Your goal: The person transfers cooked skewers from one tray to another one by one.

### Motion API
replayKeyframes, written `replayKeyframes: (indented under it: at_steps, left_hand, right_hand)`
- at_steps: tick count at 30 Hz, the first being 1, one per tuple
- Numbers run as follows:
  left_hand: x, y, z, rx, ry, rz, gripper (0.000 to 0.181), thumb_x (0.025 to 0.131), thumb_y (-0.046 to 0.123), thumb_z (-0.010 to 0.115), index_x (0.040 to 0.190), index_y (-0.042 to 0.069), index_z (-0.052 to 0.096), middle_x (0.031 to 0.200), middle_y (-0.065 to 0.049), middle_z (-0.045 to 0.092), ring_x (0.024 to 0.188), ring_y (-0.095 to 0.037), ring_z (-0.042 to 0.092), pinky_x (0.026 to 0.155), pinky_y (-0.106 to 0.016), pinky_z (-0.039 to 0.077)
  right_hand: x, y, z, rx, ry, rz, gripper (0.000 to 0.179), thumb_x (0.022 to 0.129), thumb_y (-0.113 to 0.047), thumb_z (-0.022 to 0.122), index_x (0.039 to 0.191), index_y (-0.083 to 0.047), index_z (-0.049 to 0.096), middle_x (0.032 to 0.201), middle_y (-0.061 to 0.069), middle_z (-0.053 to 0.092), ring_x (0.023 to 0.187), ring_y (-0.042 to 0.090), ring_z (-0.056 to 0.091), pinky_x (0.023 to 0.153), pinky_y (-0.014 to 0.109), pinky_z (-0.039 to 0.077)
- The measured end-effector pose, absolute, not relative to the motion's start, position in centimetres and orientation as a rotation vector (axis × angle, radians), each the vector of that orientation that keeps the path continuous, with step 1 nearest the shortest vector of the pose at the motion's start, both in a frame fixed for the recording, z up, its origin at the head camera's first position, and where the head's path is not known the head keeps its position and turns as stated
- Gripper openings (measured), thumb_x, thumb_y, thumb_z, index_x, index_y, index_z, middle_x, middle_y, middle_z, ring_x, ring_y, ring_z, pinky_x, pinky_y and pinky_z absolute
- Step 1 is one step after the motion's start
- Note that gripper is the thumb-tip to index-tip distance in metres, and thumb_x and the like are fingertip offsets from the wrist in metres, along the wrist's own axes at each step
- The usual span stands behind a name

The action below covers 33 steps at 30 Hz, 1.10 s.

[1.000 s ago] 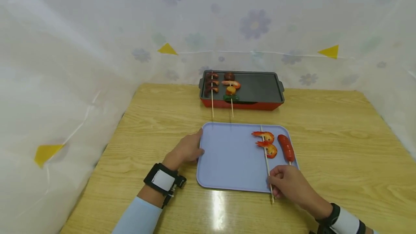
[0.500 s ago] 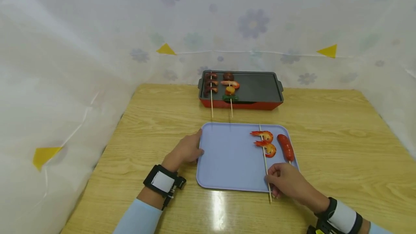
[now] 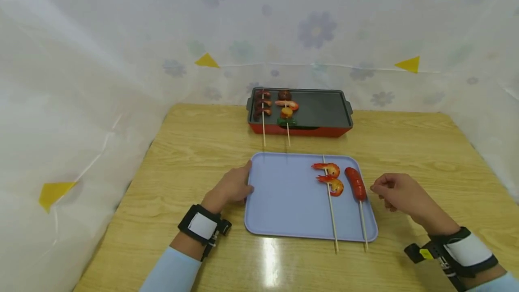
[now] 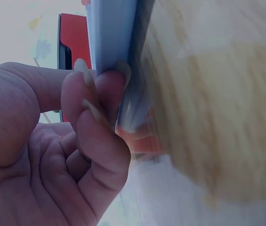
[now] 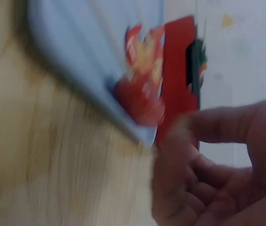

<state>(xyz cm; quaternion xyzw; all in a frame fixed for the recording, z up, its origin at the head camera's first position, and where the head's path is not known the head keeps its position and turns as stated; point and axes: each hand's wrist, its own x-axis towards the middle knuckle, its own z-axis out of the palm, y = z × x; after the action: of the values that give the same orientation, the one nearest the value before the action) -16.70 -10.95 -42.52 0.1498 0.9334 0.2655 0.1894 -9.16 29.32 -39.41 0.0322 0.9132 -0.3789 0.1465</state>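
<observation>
My left hand [image 3: 230,187] pinches the left rim of a light blue tray [image 3: 288,202], thumb on top and fingers curled under the edge, as the left wrist view shows. On the tray's right half lie a shrimp skewer [image 3: 335,186] and, beside it, a sausage skewer [image 3: 357,184]. Both stick ends poke out past the front rim. Just right of the tray, my right hand [image 3: 405,195] is in the air with loosely bent fingers and holds nothing. In the right wrist view it is blurred, near the sausage [image 5: 137,101].
Behind the tray stands a red grill [image 3: 320,107] with a black top. A skewer of dark brown curved pieces [image 3: 263,103] and a mixed skewer [image 3: 287,112] lie on its left part, sticks pointing forward. A flowered sheet [image 3: 316,30] hangs behind the wooden table [image 3: 194,139].
My right hand has let go of the shrimp skewer's stick and moved right, off the tray. The skewer lies on the tray, shifted slightly left. My left hand has stayed on the rim.
</observation>
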Motion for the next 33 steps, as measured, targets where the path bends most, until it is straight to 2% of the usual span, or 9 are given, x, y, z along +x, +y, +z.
replayKeyframes:
  at_steps: [2, 6, 12, 17, 20, 27, 33]
  left_hand:
    - [-16.7, -10.9, -42.6, 0.431, 2.629, 0.73, 0.079, 0.088, 0.011, 0.062, 0.155, -0.005, 0.023, 0.103, -0.021, 0.07, 0.046, -0.012, 0.058, 0.05, -0.027, 0.05]
    - [-16.6, -10.8, -42.8, 0.449, 2.625, 0.728, 0.079, 0.088, 0.011, 0.062, 0.155, -0.007, 0.023, 0.106, -0.023, 0.069, 0.046, -0.012, 0.058, 0.052, -0.027, 0.051]
    - [-16.7, -10.7, -42.9, 0.448, 2.616, 0.757, 0.08, 0.088, 0.01, 0.06, 0.156, -0.006, 0.021, 0.086, -0.015, 0.069, 0.043, -0.012, 0.057, 0.046, -0.027, 0.05]
    - [-16.7, -10.8, -42.7, 0.47, 2.633, 0.748, 0.079, 0.088, 0.01, 0.06, 0.155, -0.008, 0.022, 0.092, -0.017, 0.069, 0.045, -0.013, 0.056, 0.05, -0.028, 0.049]
    - [-16.8, -10.9, -42.6, 0.44, 2.625, 0.749, 0.078, 0.089, 0.009, 0.059, 0.155, -0.007, 0.021, 0.085, -0.015, 0.069, 0.045, -0.013, 0.056, 0.048, -0.029, 0.049]
    - [-17.7, -11.2, -42.3, 0.411, 2.621, 0.732, 0.077, 0.091, 0.009, 0.057, 0.156, -0.006, 0.019, 0.088, -0.015, 0.069, 0.045, -0.014, 0.056, 0.049, -0.027, 0.048]
    - [-19.3, -11.6, -42.2, 0.402, 2.618, 0.67, 0.077, 0.091, 0.009, 0.056, 0.156, -0.006, 0.017, 0.075, -0.009, 0.065, 0.047, -0.014, 0.058, 0.05, -0.027, 0.047]
  right_hand:
    - [-9.4, 30.4, -39.9, 0.078, 2.563, -1.057, 0.029, 0.097, -0.02, 0.055, 0.104, 0.008, 0.062, 0.079, 0.008, 0.058, 0.063, 0.015, 0.055, 0.054, 0.029, 0.051]
    - [-9.5, 30.9, -40.9, 0.039, 2.521, -0.904, 0.022, 0.091, -0.022, 0.063, 0.093, 0.0, 0.067, 0.074, 0.004, 0.06, 0.065, 0.016, 0.056, 0.053, 0.03, 0.051]
    - [-9.5, 30.3, -41.7, -0.009, 2.568, -0.846, 0.015, 0.086, -0.018, 0.067, 0.079, -0.005, 0.071, 0.066, 0.001, 0.063, 0.06, 0.013, 0.057, 0.051, 0.027, 0.05]
    - [-9.8, 29.9, -42.0, -0.02, 2.585, -0.847, 0.015, 0.086, -0.012, 0.064, 0.074, -0.005, 0.07, 0.063, 0.0, 0.062, 0.059, 0.013, 0.057, 0.051, 0.026, 0.049]
    - [-10.3, 29.7, -42.1, -0.041, 2.616, -0.841, 0.016, 0.086, -0.011, 0.064, 0.071, -0.007, 0.07, 0.061, -0.001, 0.061, 0.056, 0.013, 0.056, 0.05, 0.025, 0.046]
    - [-11.5, 29.4, -42.3, -0.072, 2.633, -0.856, 0.017, 0.087, -0.012, 0.064, 0.071, -0.007, 0.07, 0.061, -0.001, 0.062, 0.056, 0.013, 0.056, 0.05, 0.026, 0.044]
    - [-13.0, 28.8, -42.3, -0.056, 2.628, -0.886, 0.016, 0.086, -0.01, 0.063, 0.073, -0.004, 0.071, 0.064, 0.001, 0.065, 0.058, 0.013, 0.058, 0.051, 0.027, 0.048]
